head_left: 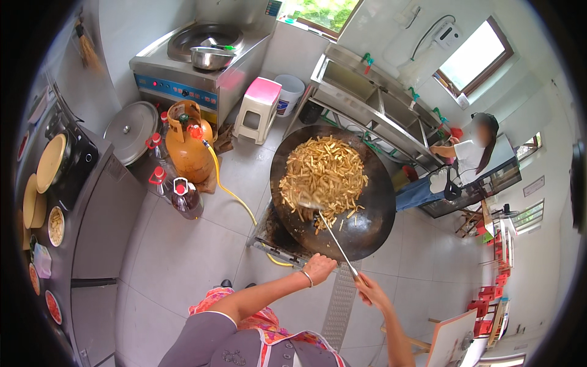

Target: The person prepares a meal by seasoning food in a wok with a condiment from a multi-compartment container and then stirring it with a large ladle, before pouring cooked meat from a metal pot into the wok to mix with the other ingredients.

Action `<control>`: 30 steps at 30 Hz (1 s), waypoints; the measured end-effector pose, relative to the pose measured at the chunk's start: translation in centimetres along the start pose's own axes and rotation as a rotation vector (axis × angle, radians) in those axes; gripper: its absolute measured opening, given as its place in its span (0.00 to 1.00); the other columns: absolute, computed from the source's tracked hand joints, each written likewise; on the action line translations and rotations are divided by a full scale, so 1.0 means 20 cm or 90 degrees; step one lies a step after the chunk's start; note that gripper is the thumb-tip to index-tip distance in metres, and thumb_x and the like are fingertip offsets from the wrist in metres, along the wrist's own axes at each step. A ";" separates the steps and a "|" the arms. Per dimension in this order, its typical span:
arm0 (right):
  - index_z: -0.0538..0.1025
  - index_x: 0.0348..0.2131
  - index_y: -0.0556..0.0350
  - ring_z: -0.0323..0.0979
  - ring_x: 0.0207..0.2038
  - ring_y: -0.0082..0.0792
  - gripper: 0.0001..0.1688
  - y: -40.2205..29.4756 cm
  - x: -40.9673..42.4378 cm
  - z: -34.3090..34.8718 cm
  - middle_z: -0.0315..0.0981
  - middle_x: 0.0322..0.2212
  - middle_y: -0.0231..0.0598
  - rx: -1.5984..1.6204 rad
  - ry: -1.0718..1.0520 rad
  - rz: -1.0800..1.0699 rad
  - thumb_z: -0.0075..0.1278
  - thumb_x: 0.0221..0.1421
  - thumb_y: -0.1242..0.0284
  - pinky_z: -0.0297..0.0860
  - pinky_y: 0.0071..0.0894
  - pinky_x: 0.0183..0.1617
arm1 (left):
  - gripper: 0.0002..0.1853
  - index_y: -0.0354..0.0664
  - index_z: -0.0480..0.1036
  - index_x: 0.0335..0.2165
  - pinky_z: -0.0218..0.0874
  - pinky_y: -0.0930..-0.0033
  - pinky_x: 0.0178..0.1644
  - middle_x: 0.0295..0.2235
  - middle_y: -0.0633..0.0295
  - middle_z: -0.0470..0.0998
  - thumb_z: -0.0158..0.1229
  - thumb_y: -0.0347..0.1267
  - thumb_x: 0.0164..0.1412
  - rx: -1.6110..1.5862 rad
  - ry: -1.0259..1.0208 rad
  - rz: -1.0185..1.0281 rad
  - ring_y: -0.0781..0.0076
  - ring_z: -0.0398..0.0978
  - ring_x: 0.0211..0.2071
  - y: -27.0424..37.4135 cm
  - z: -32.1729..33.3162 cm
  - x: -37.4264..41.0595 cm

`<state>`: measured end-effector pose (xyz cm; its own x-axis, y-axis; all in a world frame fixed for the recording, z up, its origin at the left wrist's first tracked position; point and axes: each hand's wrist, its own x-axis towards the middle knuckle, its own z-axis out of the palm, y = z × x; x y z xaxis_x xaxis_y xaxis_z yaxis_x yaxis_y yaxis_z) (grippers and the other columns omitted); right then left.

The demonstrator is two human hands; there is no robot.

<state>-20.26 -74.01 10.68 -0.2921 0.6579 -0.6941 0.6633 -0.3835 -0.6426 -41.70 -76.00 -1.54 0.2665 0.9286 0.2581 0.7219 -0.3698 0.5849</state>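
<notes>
A large dark wok sits tilted on a low gas burner stand. It holds a heap of browned food strips, blurred near the lower middle. My right hand grips the wooden end of a long-handled wok spatula. The spatula's metal blade lies against the strips at their near edge. My left hand is closed at the wok's near rim, and the part it grips is hidden beneath the fingers.
An orange gas cylinder with a yellow hose and several bottles stand left. Behind are a stool and a steel sink, where another person stands. A counter with bowls runs along the left.
</notes>
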 end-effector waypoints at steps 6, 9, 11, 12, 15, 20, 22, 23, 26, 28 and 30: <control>0.60 0.56 0.50 0.53 0.15 0.14 0.28 -0.10 -0.39 -0.06 0.58 0.18 0.26 0.165 0.074 0.038 0.47 0.57 0.67 0.46 0.13 0.13 | 0.01 0.44 0.67 0.24 0.56 0.63 0.34 0.21 0.61 0.72 0.48 0.28 0.49 0.010 0.025 0.011 0.63 0.71 0.28 0.00 0.01 0.00; 0.59 0.56 0.50 0.53 0.15 0.14 0.29 -0.17 -0.38 -0.06 0.58 0.18 0.27 0.247 -0.015 0.040 0.46 0.58 0.65 0.46 0.13 0.13 | 0.02 0.44 0.66 0.25 0.56 0.62 0.34 0.22 0.61 0.72 0.47 0.27 0.49 0.009 0.024 0.011 0.63 0.71 0.29 -0.01 0.01 -0.01; 0.59 0.56 0.49 0.52 0.15 0.14 0.28 -0.21 -0.31 -0.02 0.58 0.18 0.27 0.298 -0.088 0.040 0.45 0.58 0.66 0.46 0.12 0.13 | 0.02 0.44 0.66 0.25 0.57 0.62 0.35 0.22 0.62 0.72 0.47 0.27 0.49 0.009 0.025 0.010 0.63 0.71 0.29 0.00 0.02 -0.01; 0.59 0.56 0.49 0.52 0.14 0.13 0.27 -0.23 -0.25 0.00 0.59 0.18 0.27 0.323 -0.125 0.037 0.44 0.59 0.66 0.45 0.12 0.12 | 0.02 0.44 0.66 0.25 0.57 0.62 0.35 0.23 0.62 0.72 0.47 0.28 0.49 0.013 0.023 0.008 0.64 0.71 0.29 0.00 0.02 -0.01; 0.60 0.54 0.49 0.50 0.13 0.13 0.24 -0.29 -0.09 0.08 0.59 0.17 0.28 0.312 -0.107 0.041 0.42 0.60 0.66 0.45 0.12 0.12 | 0.02 0.44 0.67 0.26 0.57 0.62 0.35 0.22 0.62 0.71 0.47 0.28 0.50 0.014 0.026 0.012 0.64 0.71 0.29 -0.01 0.01 -0.01; 0.62 0.52 0.48 0.50 0.10 0.14 0.21 -0.25 0.13 0.07 0.60 0.15 0.29 0.422 -0.098 -0.050 0.40 0.60 0.65 0.46 0.12 0.11 | 0.02 0.45 0.66 0.26 0.57 0.63 0.35 0.22 0.62 0.71 0.47 0.29 0.51 0.009 0.034 0.018 0.64 0.71 0.29 0.00 0.02 0.00; 0.61 0.51 0.47 0.50 0.10 0.14 0.21 -0.21 0.12 0.03 0.61 0.16 0.30 0.468 -0.136 -0.078 0.40 0.60 0.64 0.47 0.12 0.10 | 0.02 0.45 0.66 0.26 0.56 0.63 0.35 0.22 0.62 0.71 0.47 0.29 0.51 0.007 0.024 0.007 0.64 0.71 0.29 0.01 0.01 0.00; 0.61 0.52 0.46 0.50 0.10 0.14 0.21 -0.17 0.07 0.01 0.61 0.17 0.30 0.498 -0.167 -0.099 0.40 0.60 0.63 0.47 0.12 0.10 | 0.02 0.45 0.66 0.26 0.56 0.63 0.35 0.22 0.62 0.71 0.47 0.29 0.51 0.006 0.021 0.002 0.64 0.71 0.29 0.01 0.00 -0.01; 0.62 0.50 0.47 0.51 0.10 0.15 0.21 -0.10 -0.07 0.03 0.62 0.18 0.30 0.619 -0.159 -0.165 0.42 0.59 0.64 0.50 0.12 0.10 | 0.02 0.45 0.66 0.25 0.56 0.63 0.35 0.21 0.62 0.71 0.47 0.29 0.52 -0.002 0.016 -0.001 0.64 0.71 0.29 0.00 -0.01 -0.02; 0.63 0.48 0.50 0.53 0.10 0.16 0.20 -0.08 -0.07 0.01 0.62 0.18 0.30 0.514 -0.032 -0.210 0.44 0.57 0.66 0.52 0.13 0.10 | 0.02 0.44 0.66 0.25 0.56 0.63 0.35 0.21 0.62 0.70 0.47 0.29 0.52 -0.008 0.016 0.008 0.64 0.70 0.29 0.00 -0.02 -0.02; 0.65 0.46 0.53 0.55 0.10 0.16 0.19 -0.07 0.07 -0.07 0.62 0.17 0.29 0.208 0.173 -0.230 0.47 0.55 0.68 0.53 0.15 0.10 | 0.02 0.44 0.66 0.25 0.56 0.62 0.35 0.21 0.62 0.70 0.47 0.29 0.52 -0.019 0.028 0.020 0.64 0.70 0.28 0.00 -0.01 -0.01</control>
<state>-20.64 -71.68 11.07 -0.2445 0.9117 -0.3301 0.2932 -0.2549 -0.9214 -41.90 -76.13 -1.45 0.2607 0.9144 0.3098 0.6943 -0.4005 0.5979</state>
